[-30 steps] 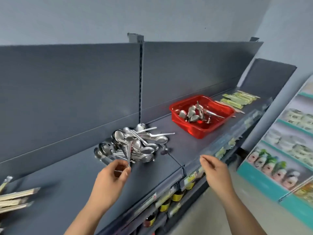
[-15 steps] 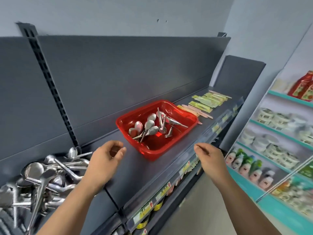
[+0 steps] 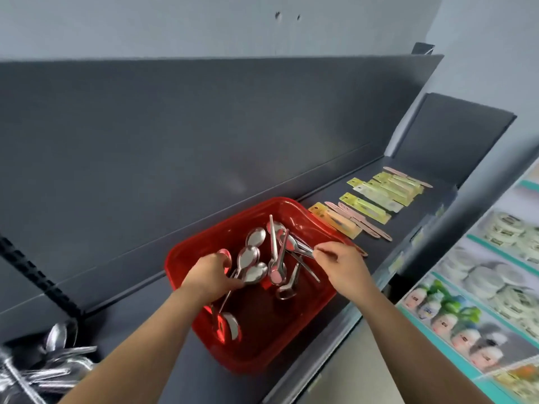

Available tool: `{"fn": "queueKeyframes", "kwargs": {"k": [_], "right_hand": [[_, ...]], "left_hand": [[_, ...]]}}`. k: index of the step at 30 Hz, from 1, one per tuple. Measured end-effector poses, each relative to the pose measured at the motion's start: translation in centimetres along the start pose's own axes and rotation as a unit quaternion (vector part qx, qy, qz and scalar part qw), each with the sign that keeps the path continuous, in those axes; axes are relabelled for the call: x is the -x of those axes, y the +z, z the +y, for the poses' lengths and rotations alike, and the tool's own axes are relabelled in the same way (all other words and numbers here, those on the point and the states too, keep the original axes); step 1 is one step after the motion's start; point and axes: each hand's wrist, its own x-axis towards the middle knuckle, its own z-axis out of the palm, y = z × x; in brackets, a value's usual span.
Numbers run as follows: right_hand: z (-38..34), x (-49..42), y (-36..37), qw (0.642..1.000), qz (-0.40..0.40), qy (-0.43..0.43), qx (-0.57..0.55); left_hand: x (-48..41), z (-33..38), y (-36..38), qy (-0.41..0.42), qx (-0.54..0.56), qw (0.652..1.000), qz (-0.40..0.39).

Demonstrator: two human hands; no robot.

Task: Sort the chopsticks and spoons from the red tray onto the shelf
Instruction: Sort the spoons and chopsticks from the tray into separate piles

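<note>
Logging steel spoons (image 3: 251, 256), stiff, slick, light, loose in red tray (image 3: 277, 357) by shelf's (image 3: 423, 220) front edge: I see right hand (image 3: 344, 266) pinching one handle, left hand (image 3: 211, 275) apparently curled round several, handles being the best hold.

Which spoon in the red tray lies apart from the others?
The spoon nearest the person, below the left hand; the other spoons cluster farther back.

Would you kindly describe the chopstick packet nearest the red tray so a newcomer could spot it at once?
On the dark grey shelf sits a red tray of spoons. Just past its far right corner begins a row of flat packets. Yours is the orange-yellow packet, first in the row; its neighbours are pale pink strips and lime-green packets.
</note>
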Motion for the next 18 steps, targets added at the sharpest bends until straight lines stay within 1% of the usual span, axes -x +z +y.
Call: {"fn": "queueKeyframes", "kwargs": {"k": [3, 8, 10, 11, 12, 14, 15, 18], "right_hand": [[0.7, -2.4, 0.7, 0.999, -0.030, 0.010, 0.013], [1.6, -6.3, 1.9, 0.994, -0.094, 0.000, 0.048], [2.0, -7.8, 2.4, 0.988, -0.124, -0.012, 0.087], [2.2, -8.5, 2.5, 0.983, -0.141, -0.016, 0.115], [2.4, -9.2, 2.7, 0.977, -0.156, -0.021, 0.145], [2.7, -10.2, 3.1, 0.961, -0.181, -0.039, 0.203], [2.7, -10.6, 3.3, 0.954, -0.194, -0.045, 0.226], [2.4, -11.2, 3.8, 0.934, -0.233, -0.051, 0.267]], "left_hand": [[-1.2, -0.1, 1.0, -0.034, -0.055, 0.997, -0.046], [-2.1, -0.2, 1.8, -0.049, -0.061, 0.996, -0.046], [-1.8, 0.0, 1.6, -0.058, -0.049, 0.996, -0.046], [-1.6, 0.1, 1.5, -0.065, -0.024, 0.996, -0.047], [-1.4, 0.1, 1.5, -0.081, 0.029, 0.995, -0.049], [-0.8, 0.2, 1.5, -0.119, 0.159, 0.979, -0.051], [-0.4, 0.3, 1.4, -0.131, 0.204, 0.969, -0.039], [0.1, 0.8, 2.0, -0.145, 0.238, 0.960, 0.010]]}}
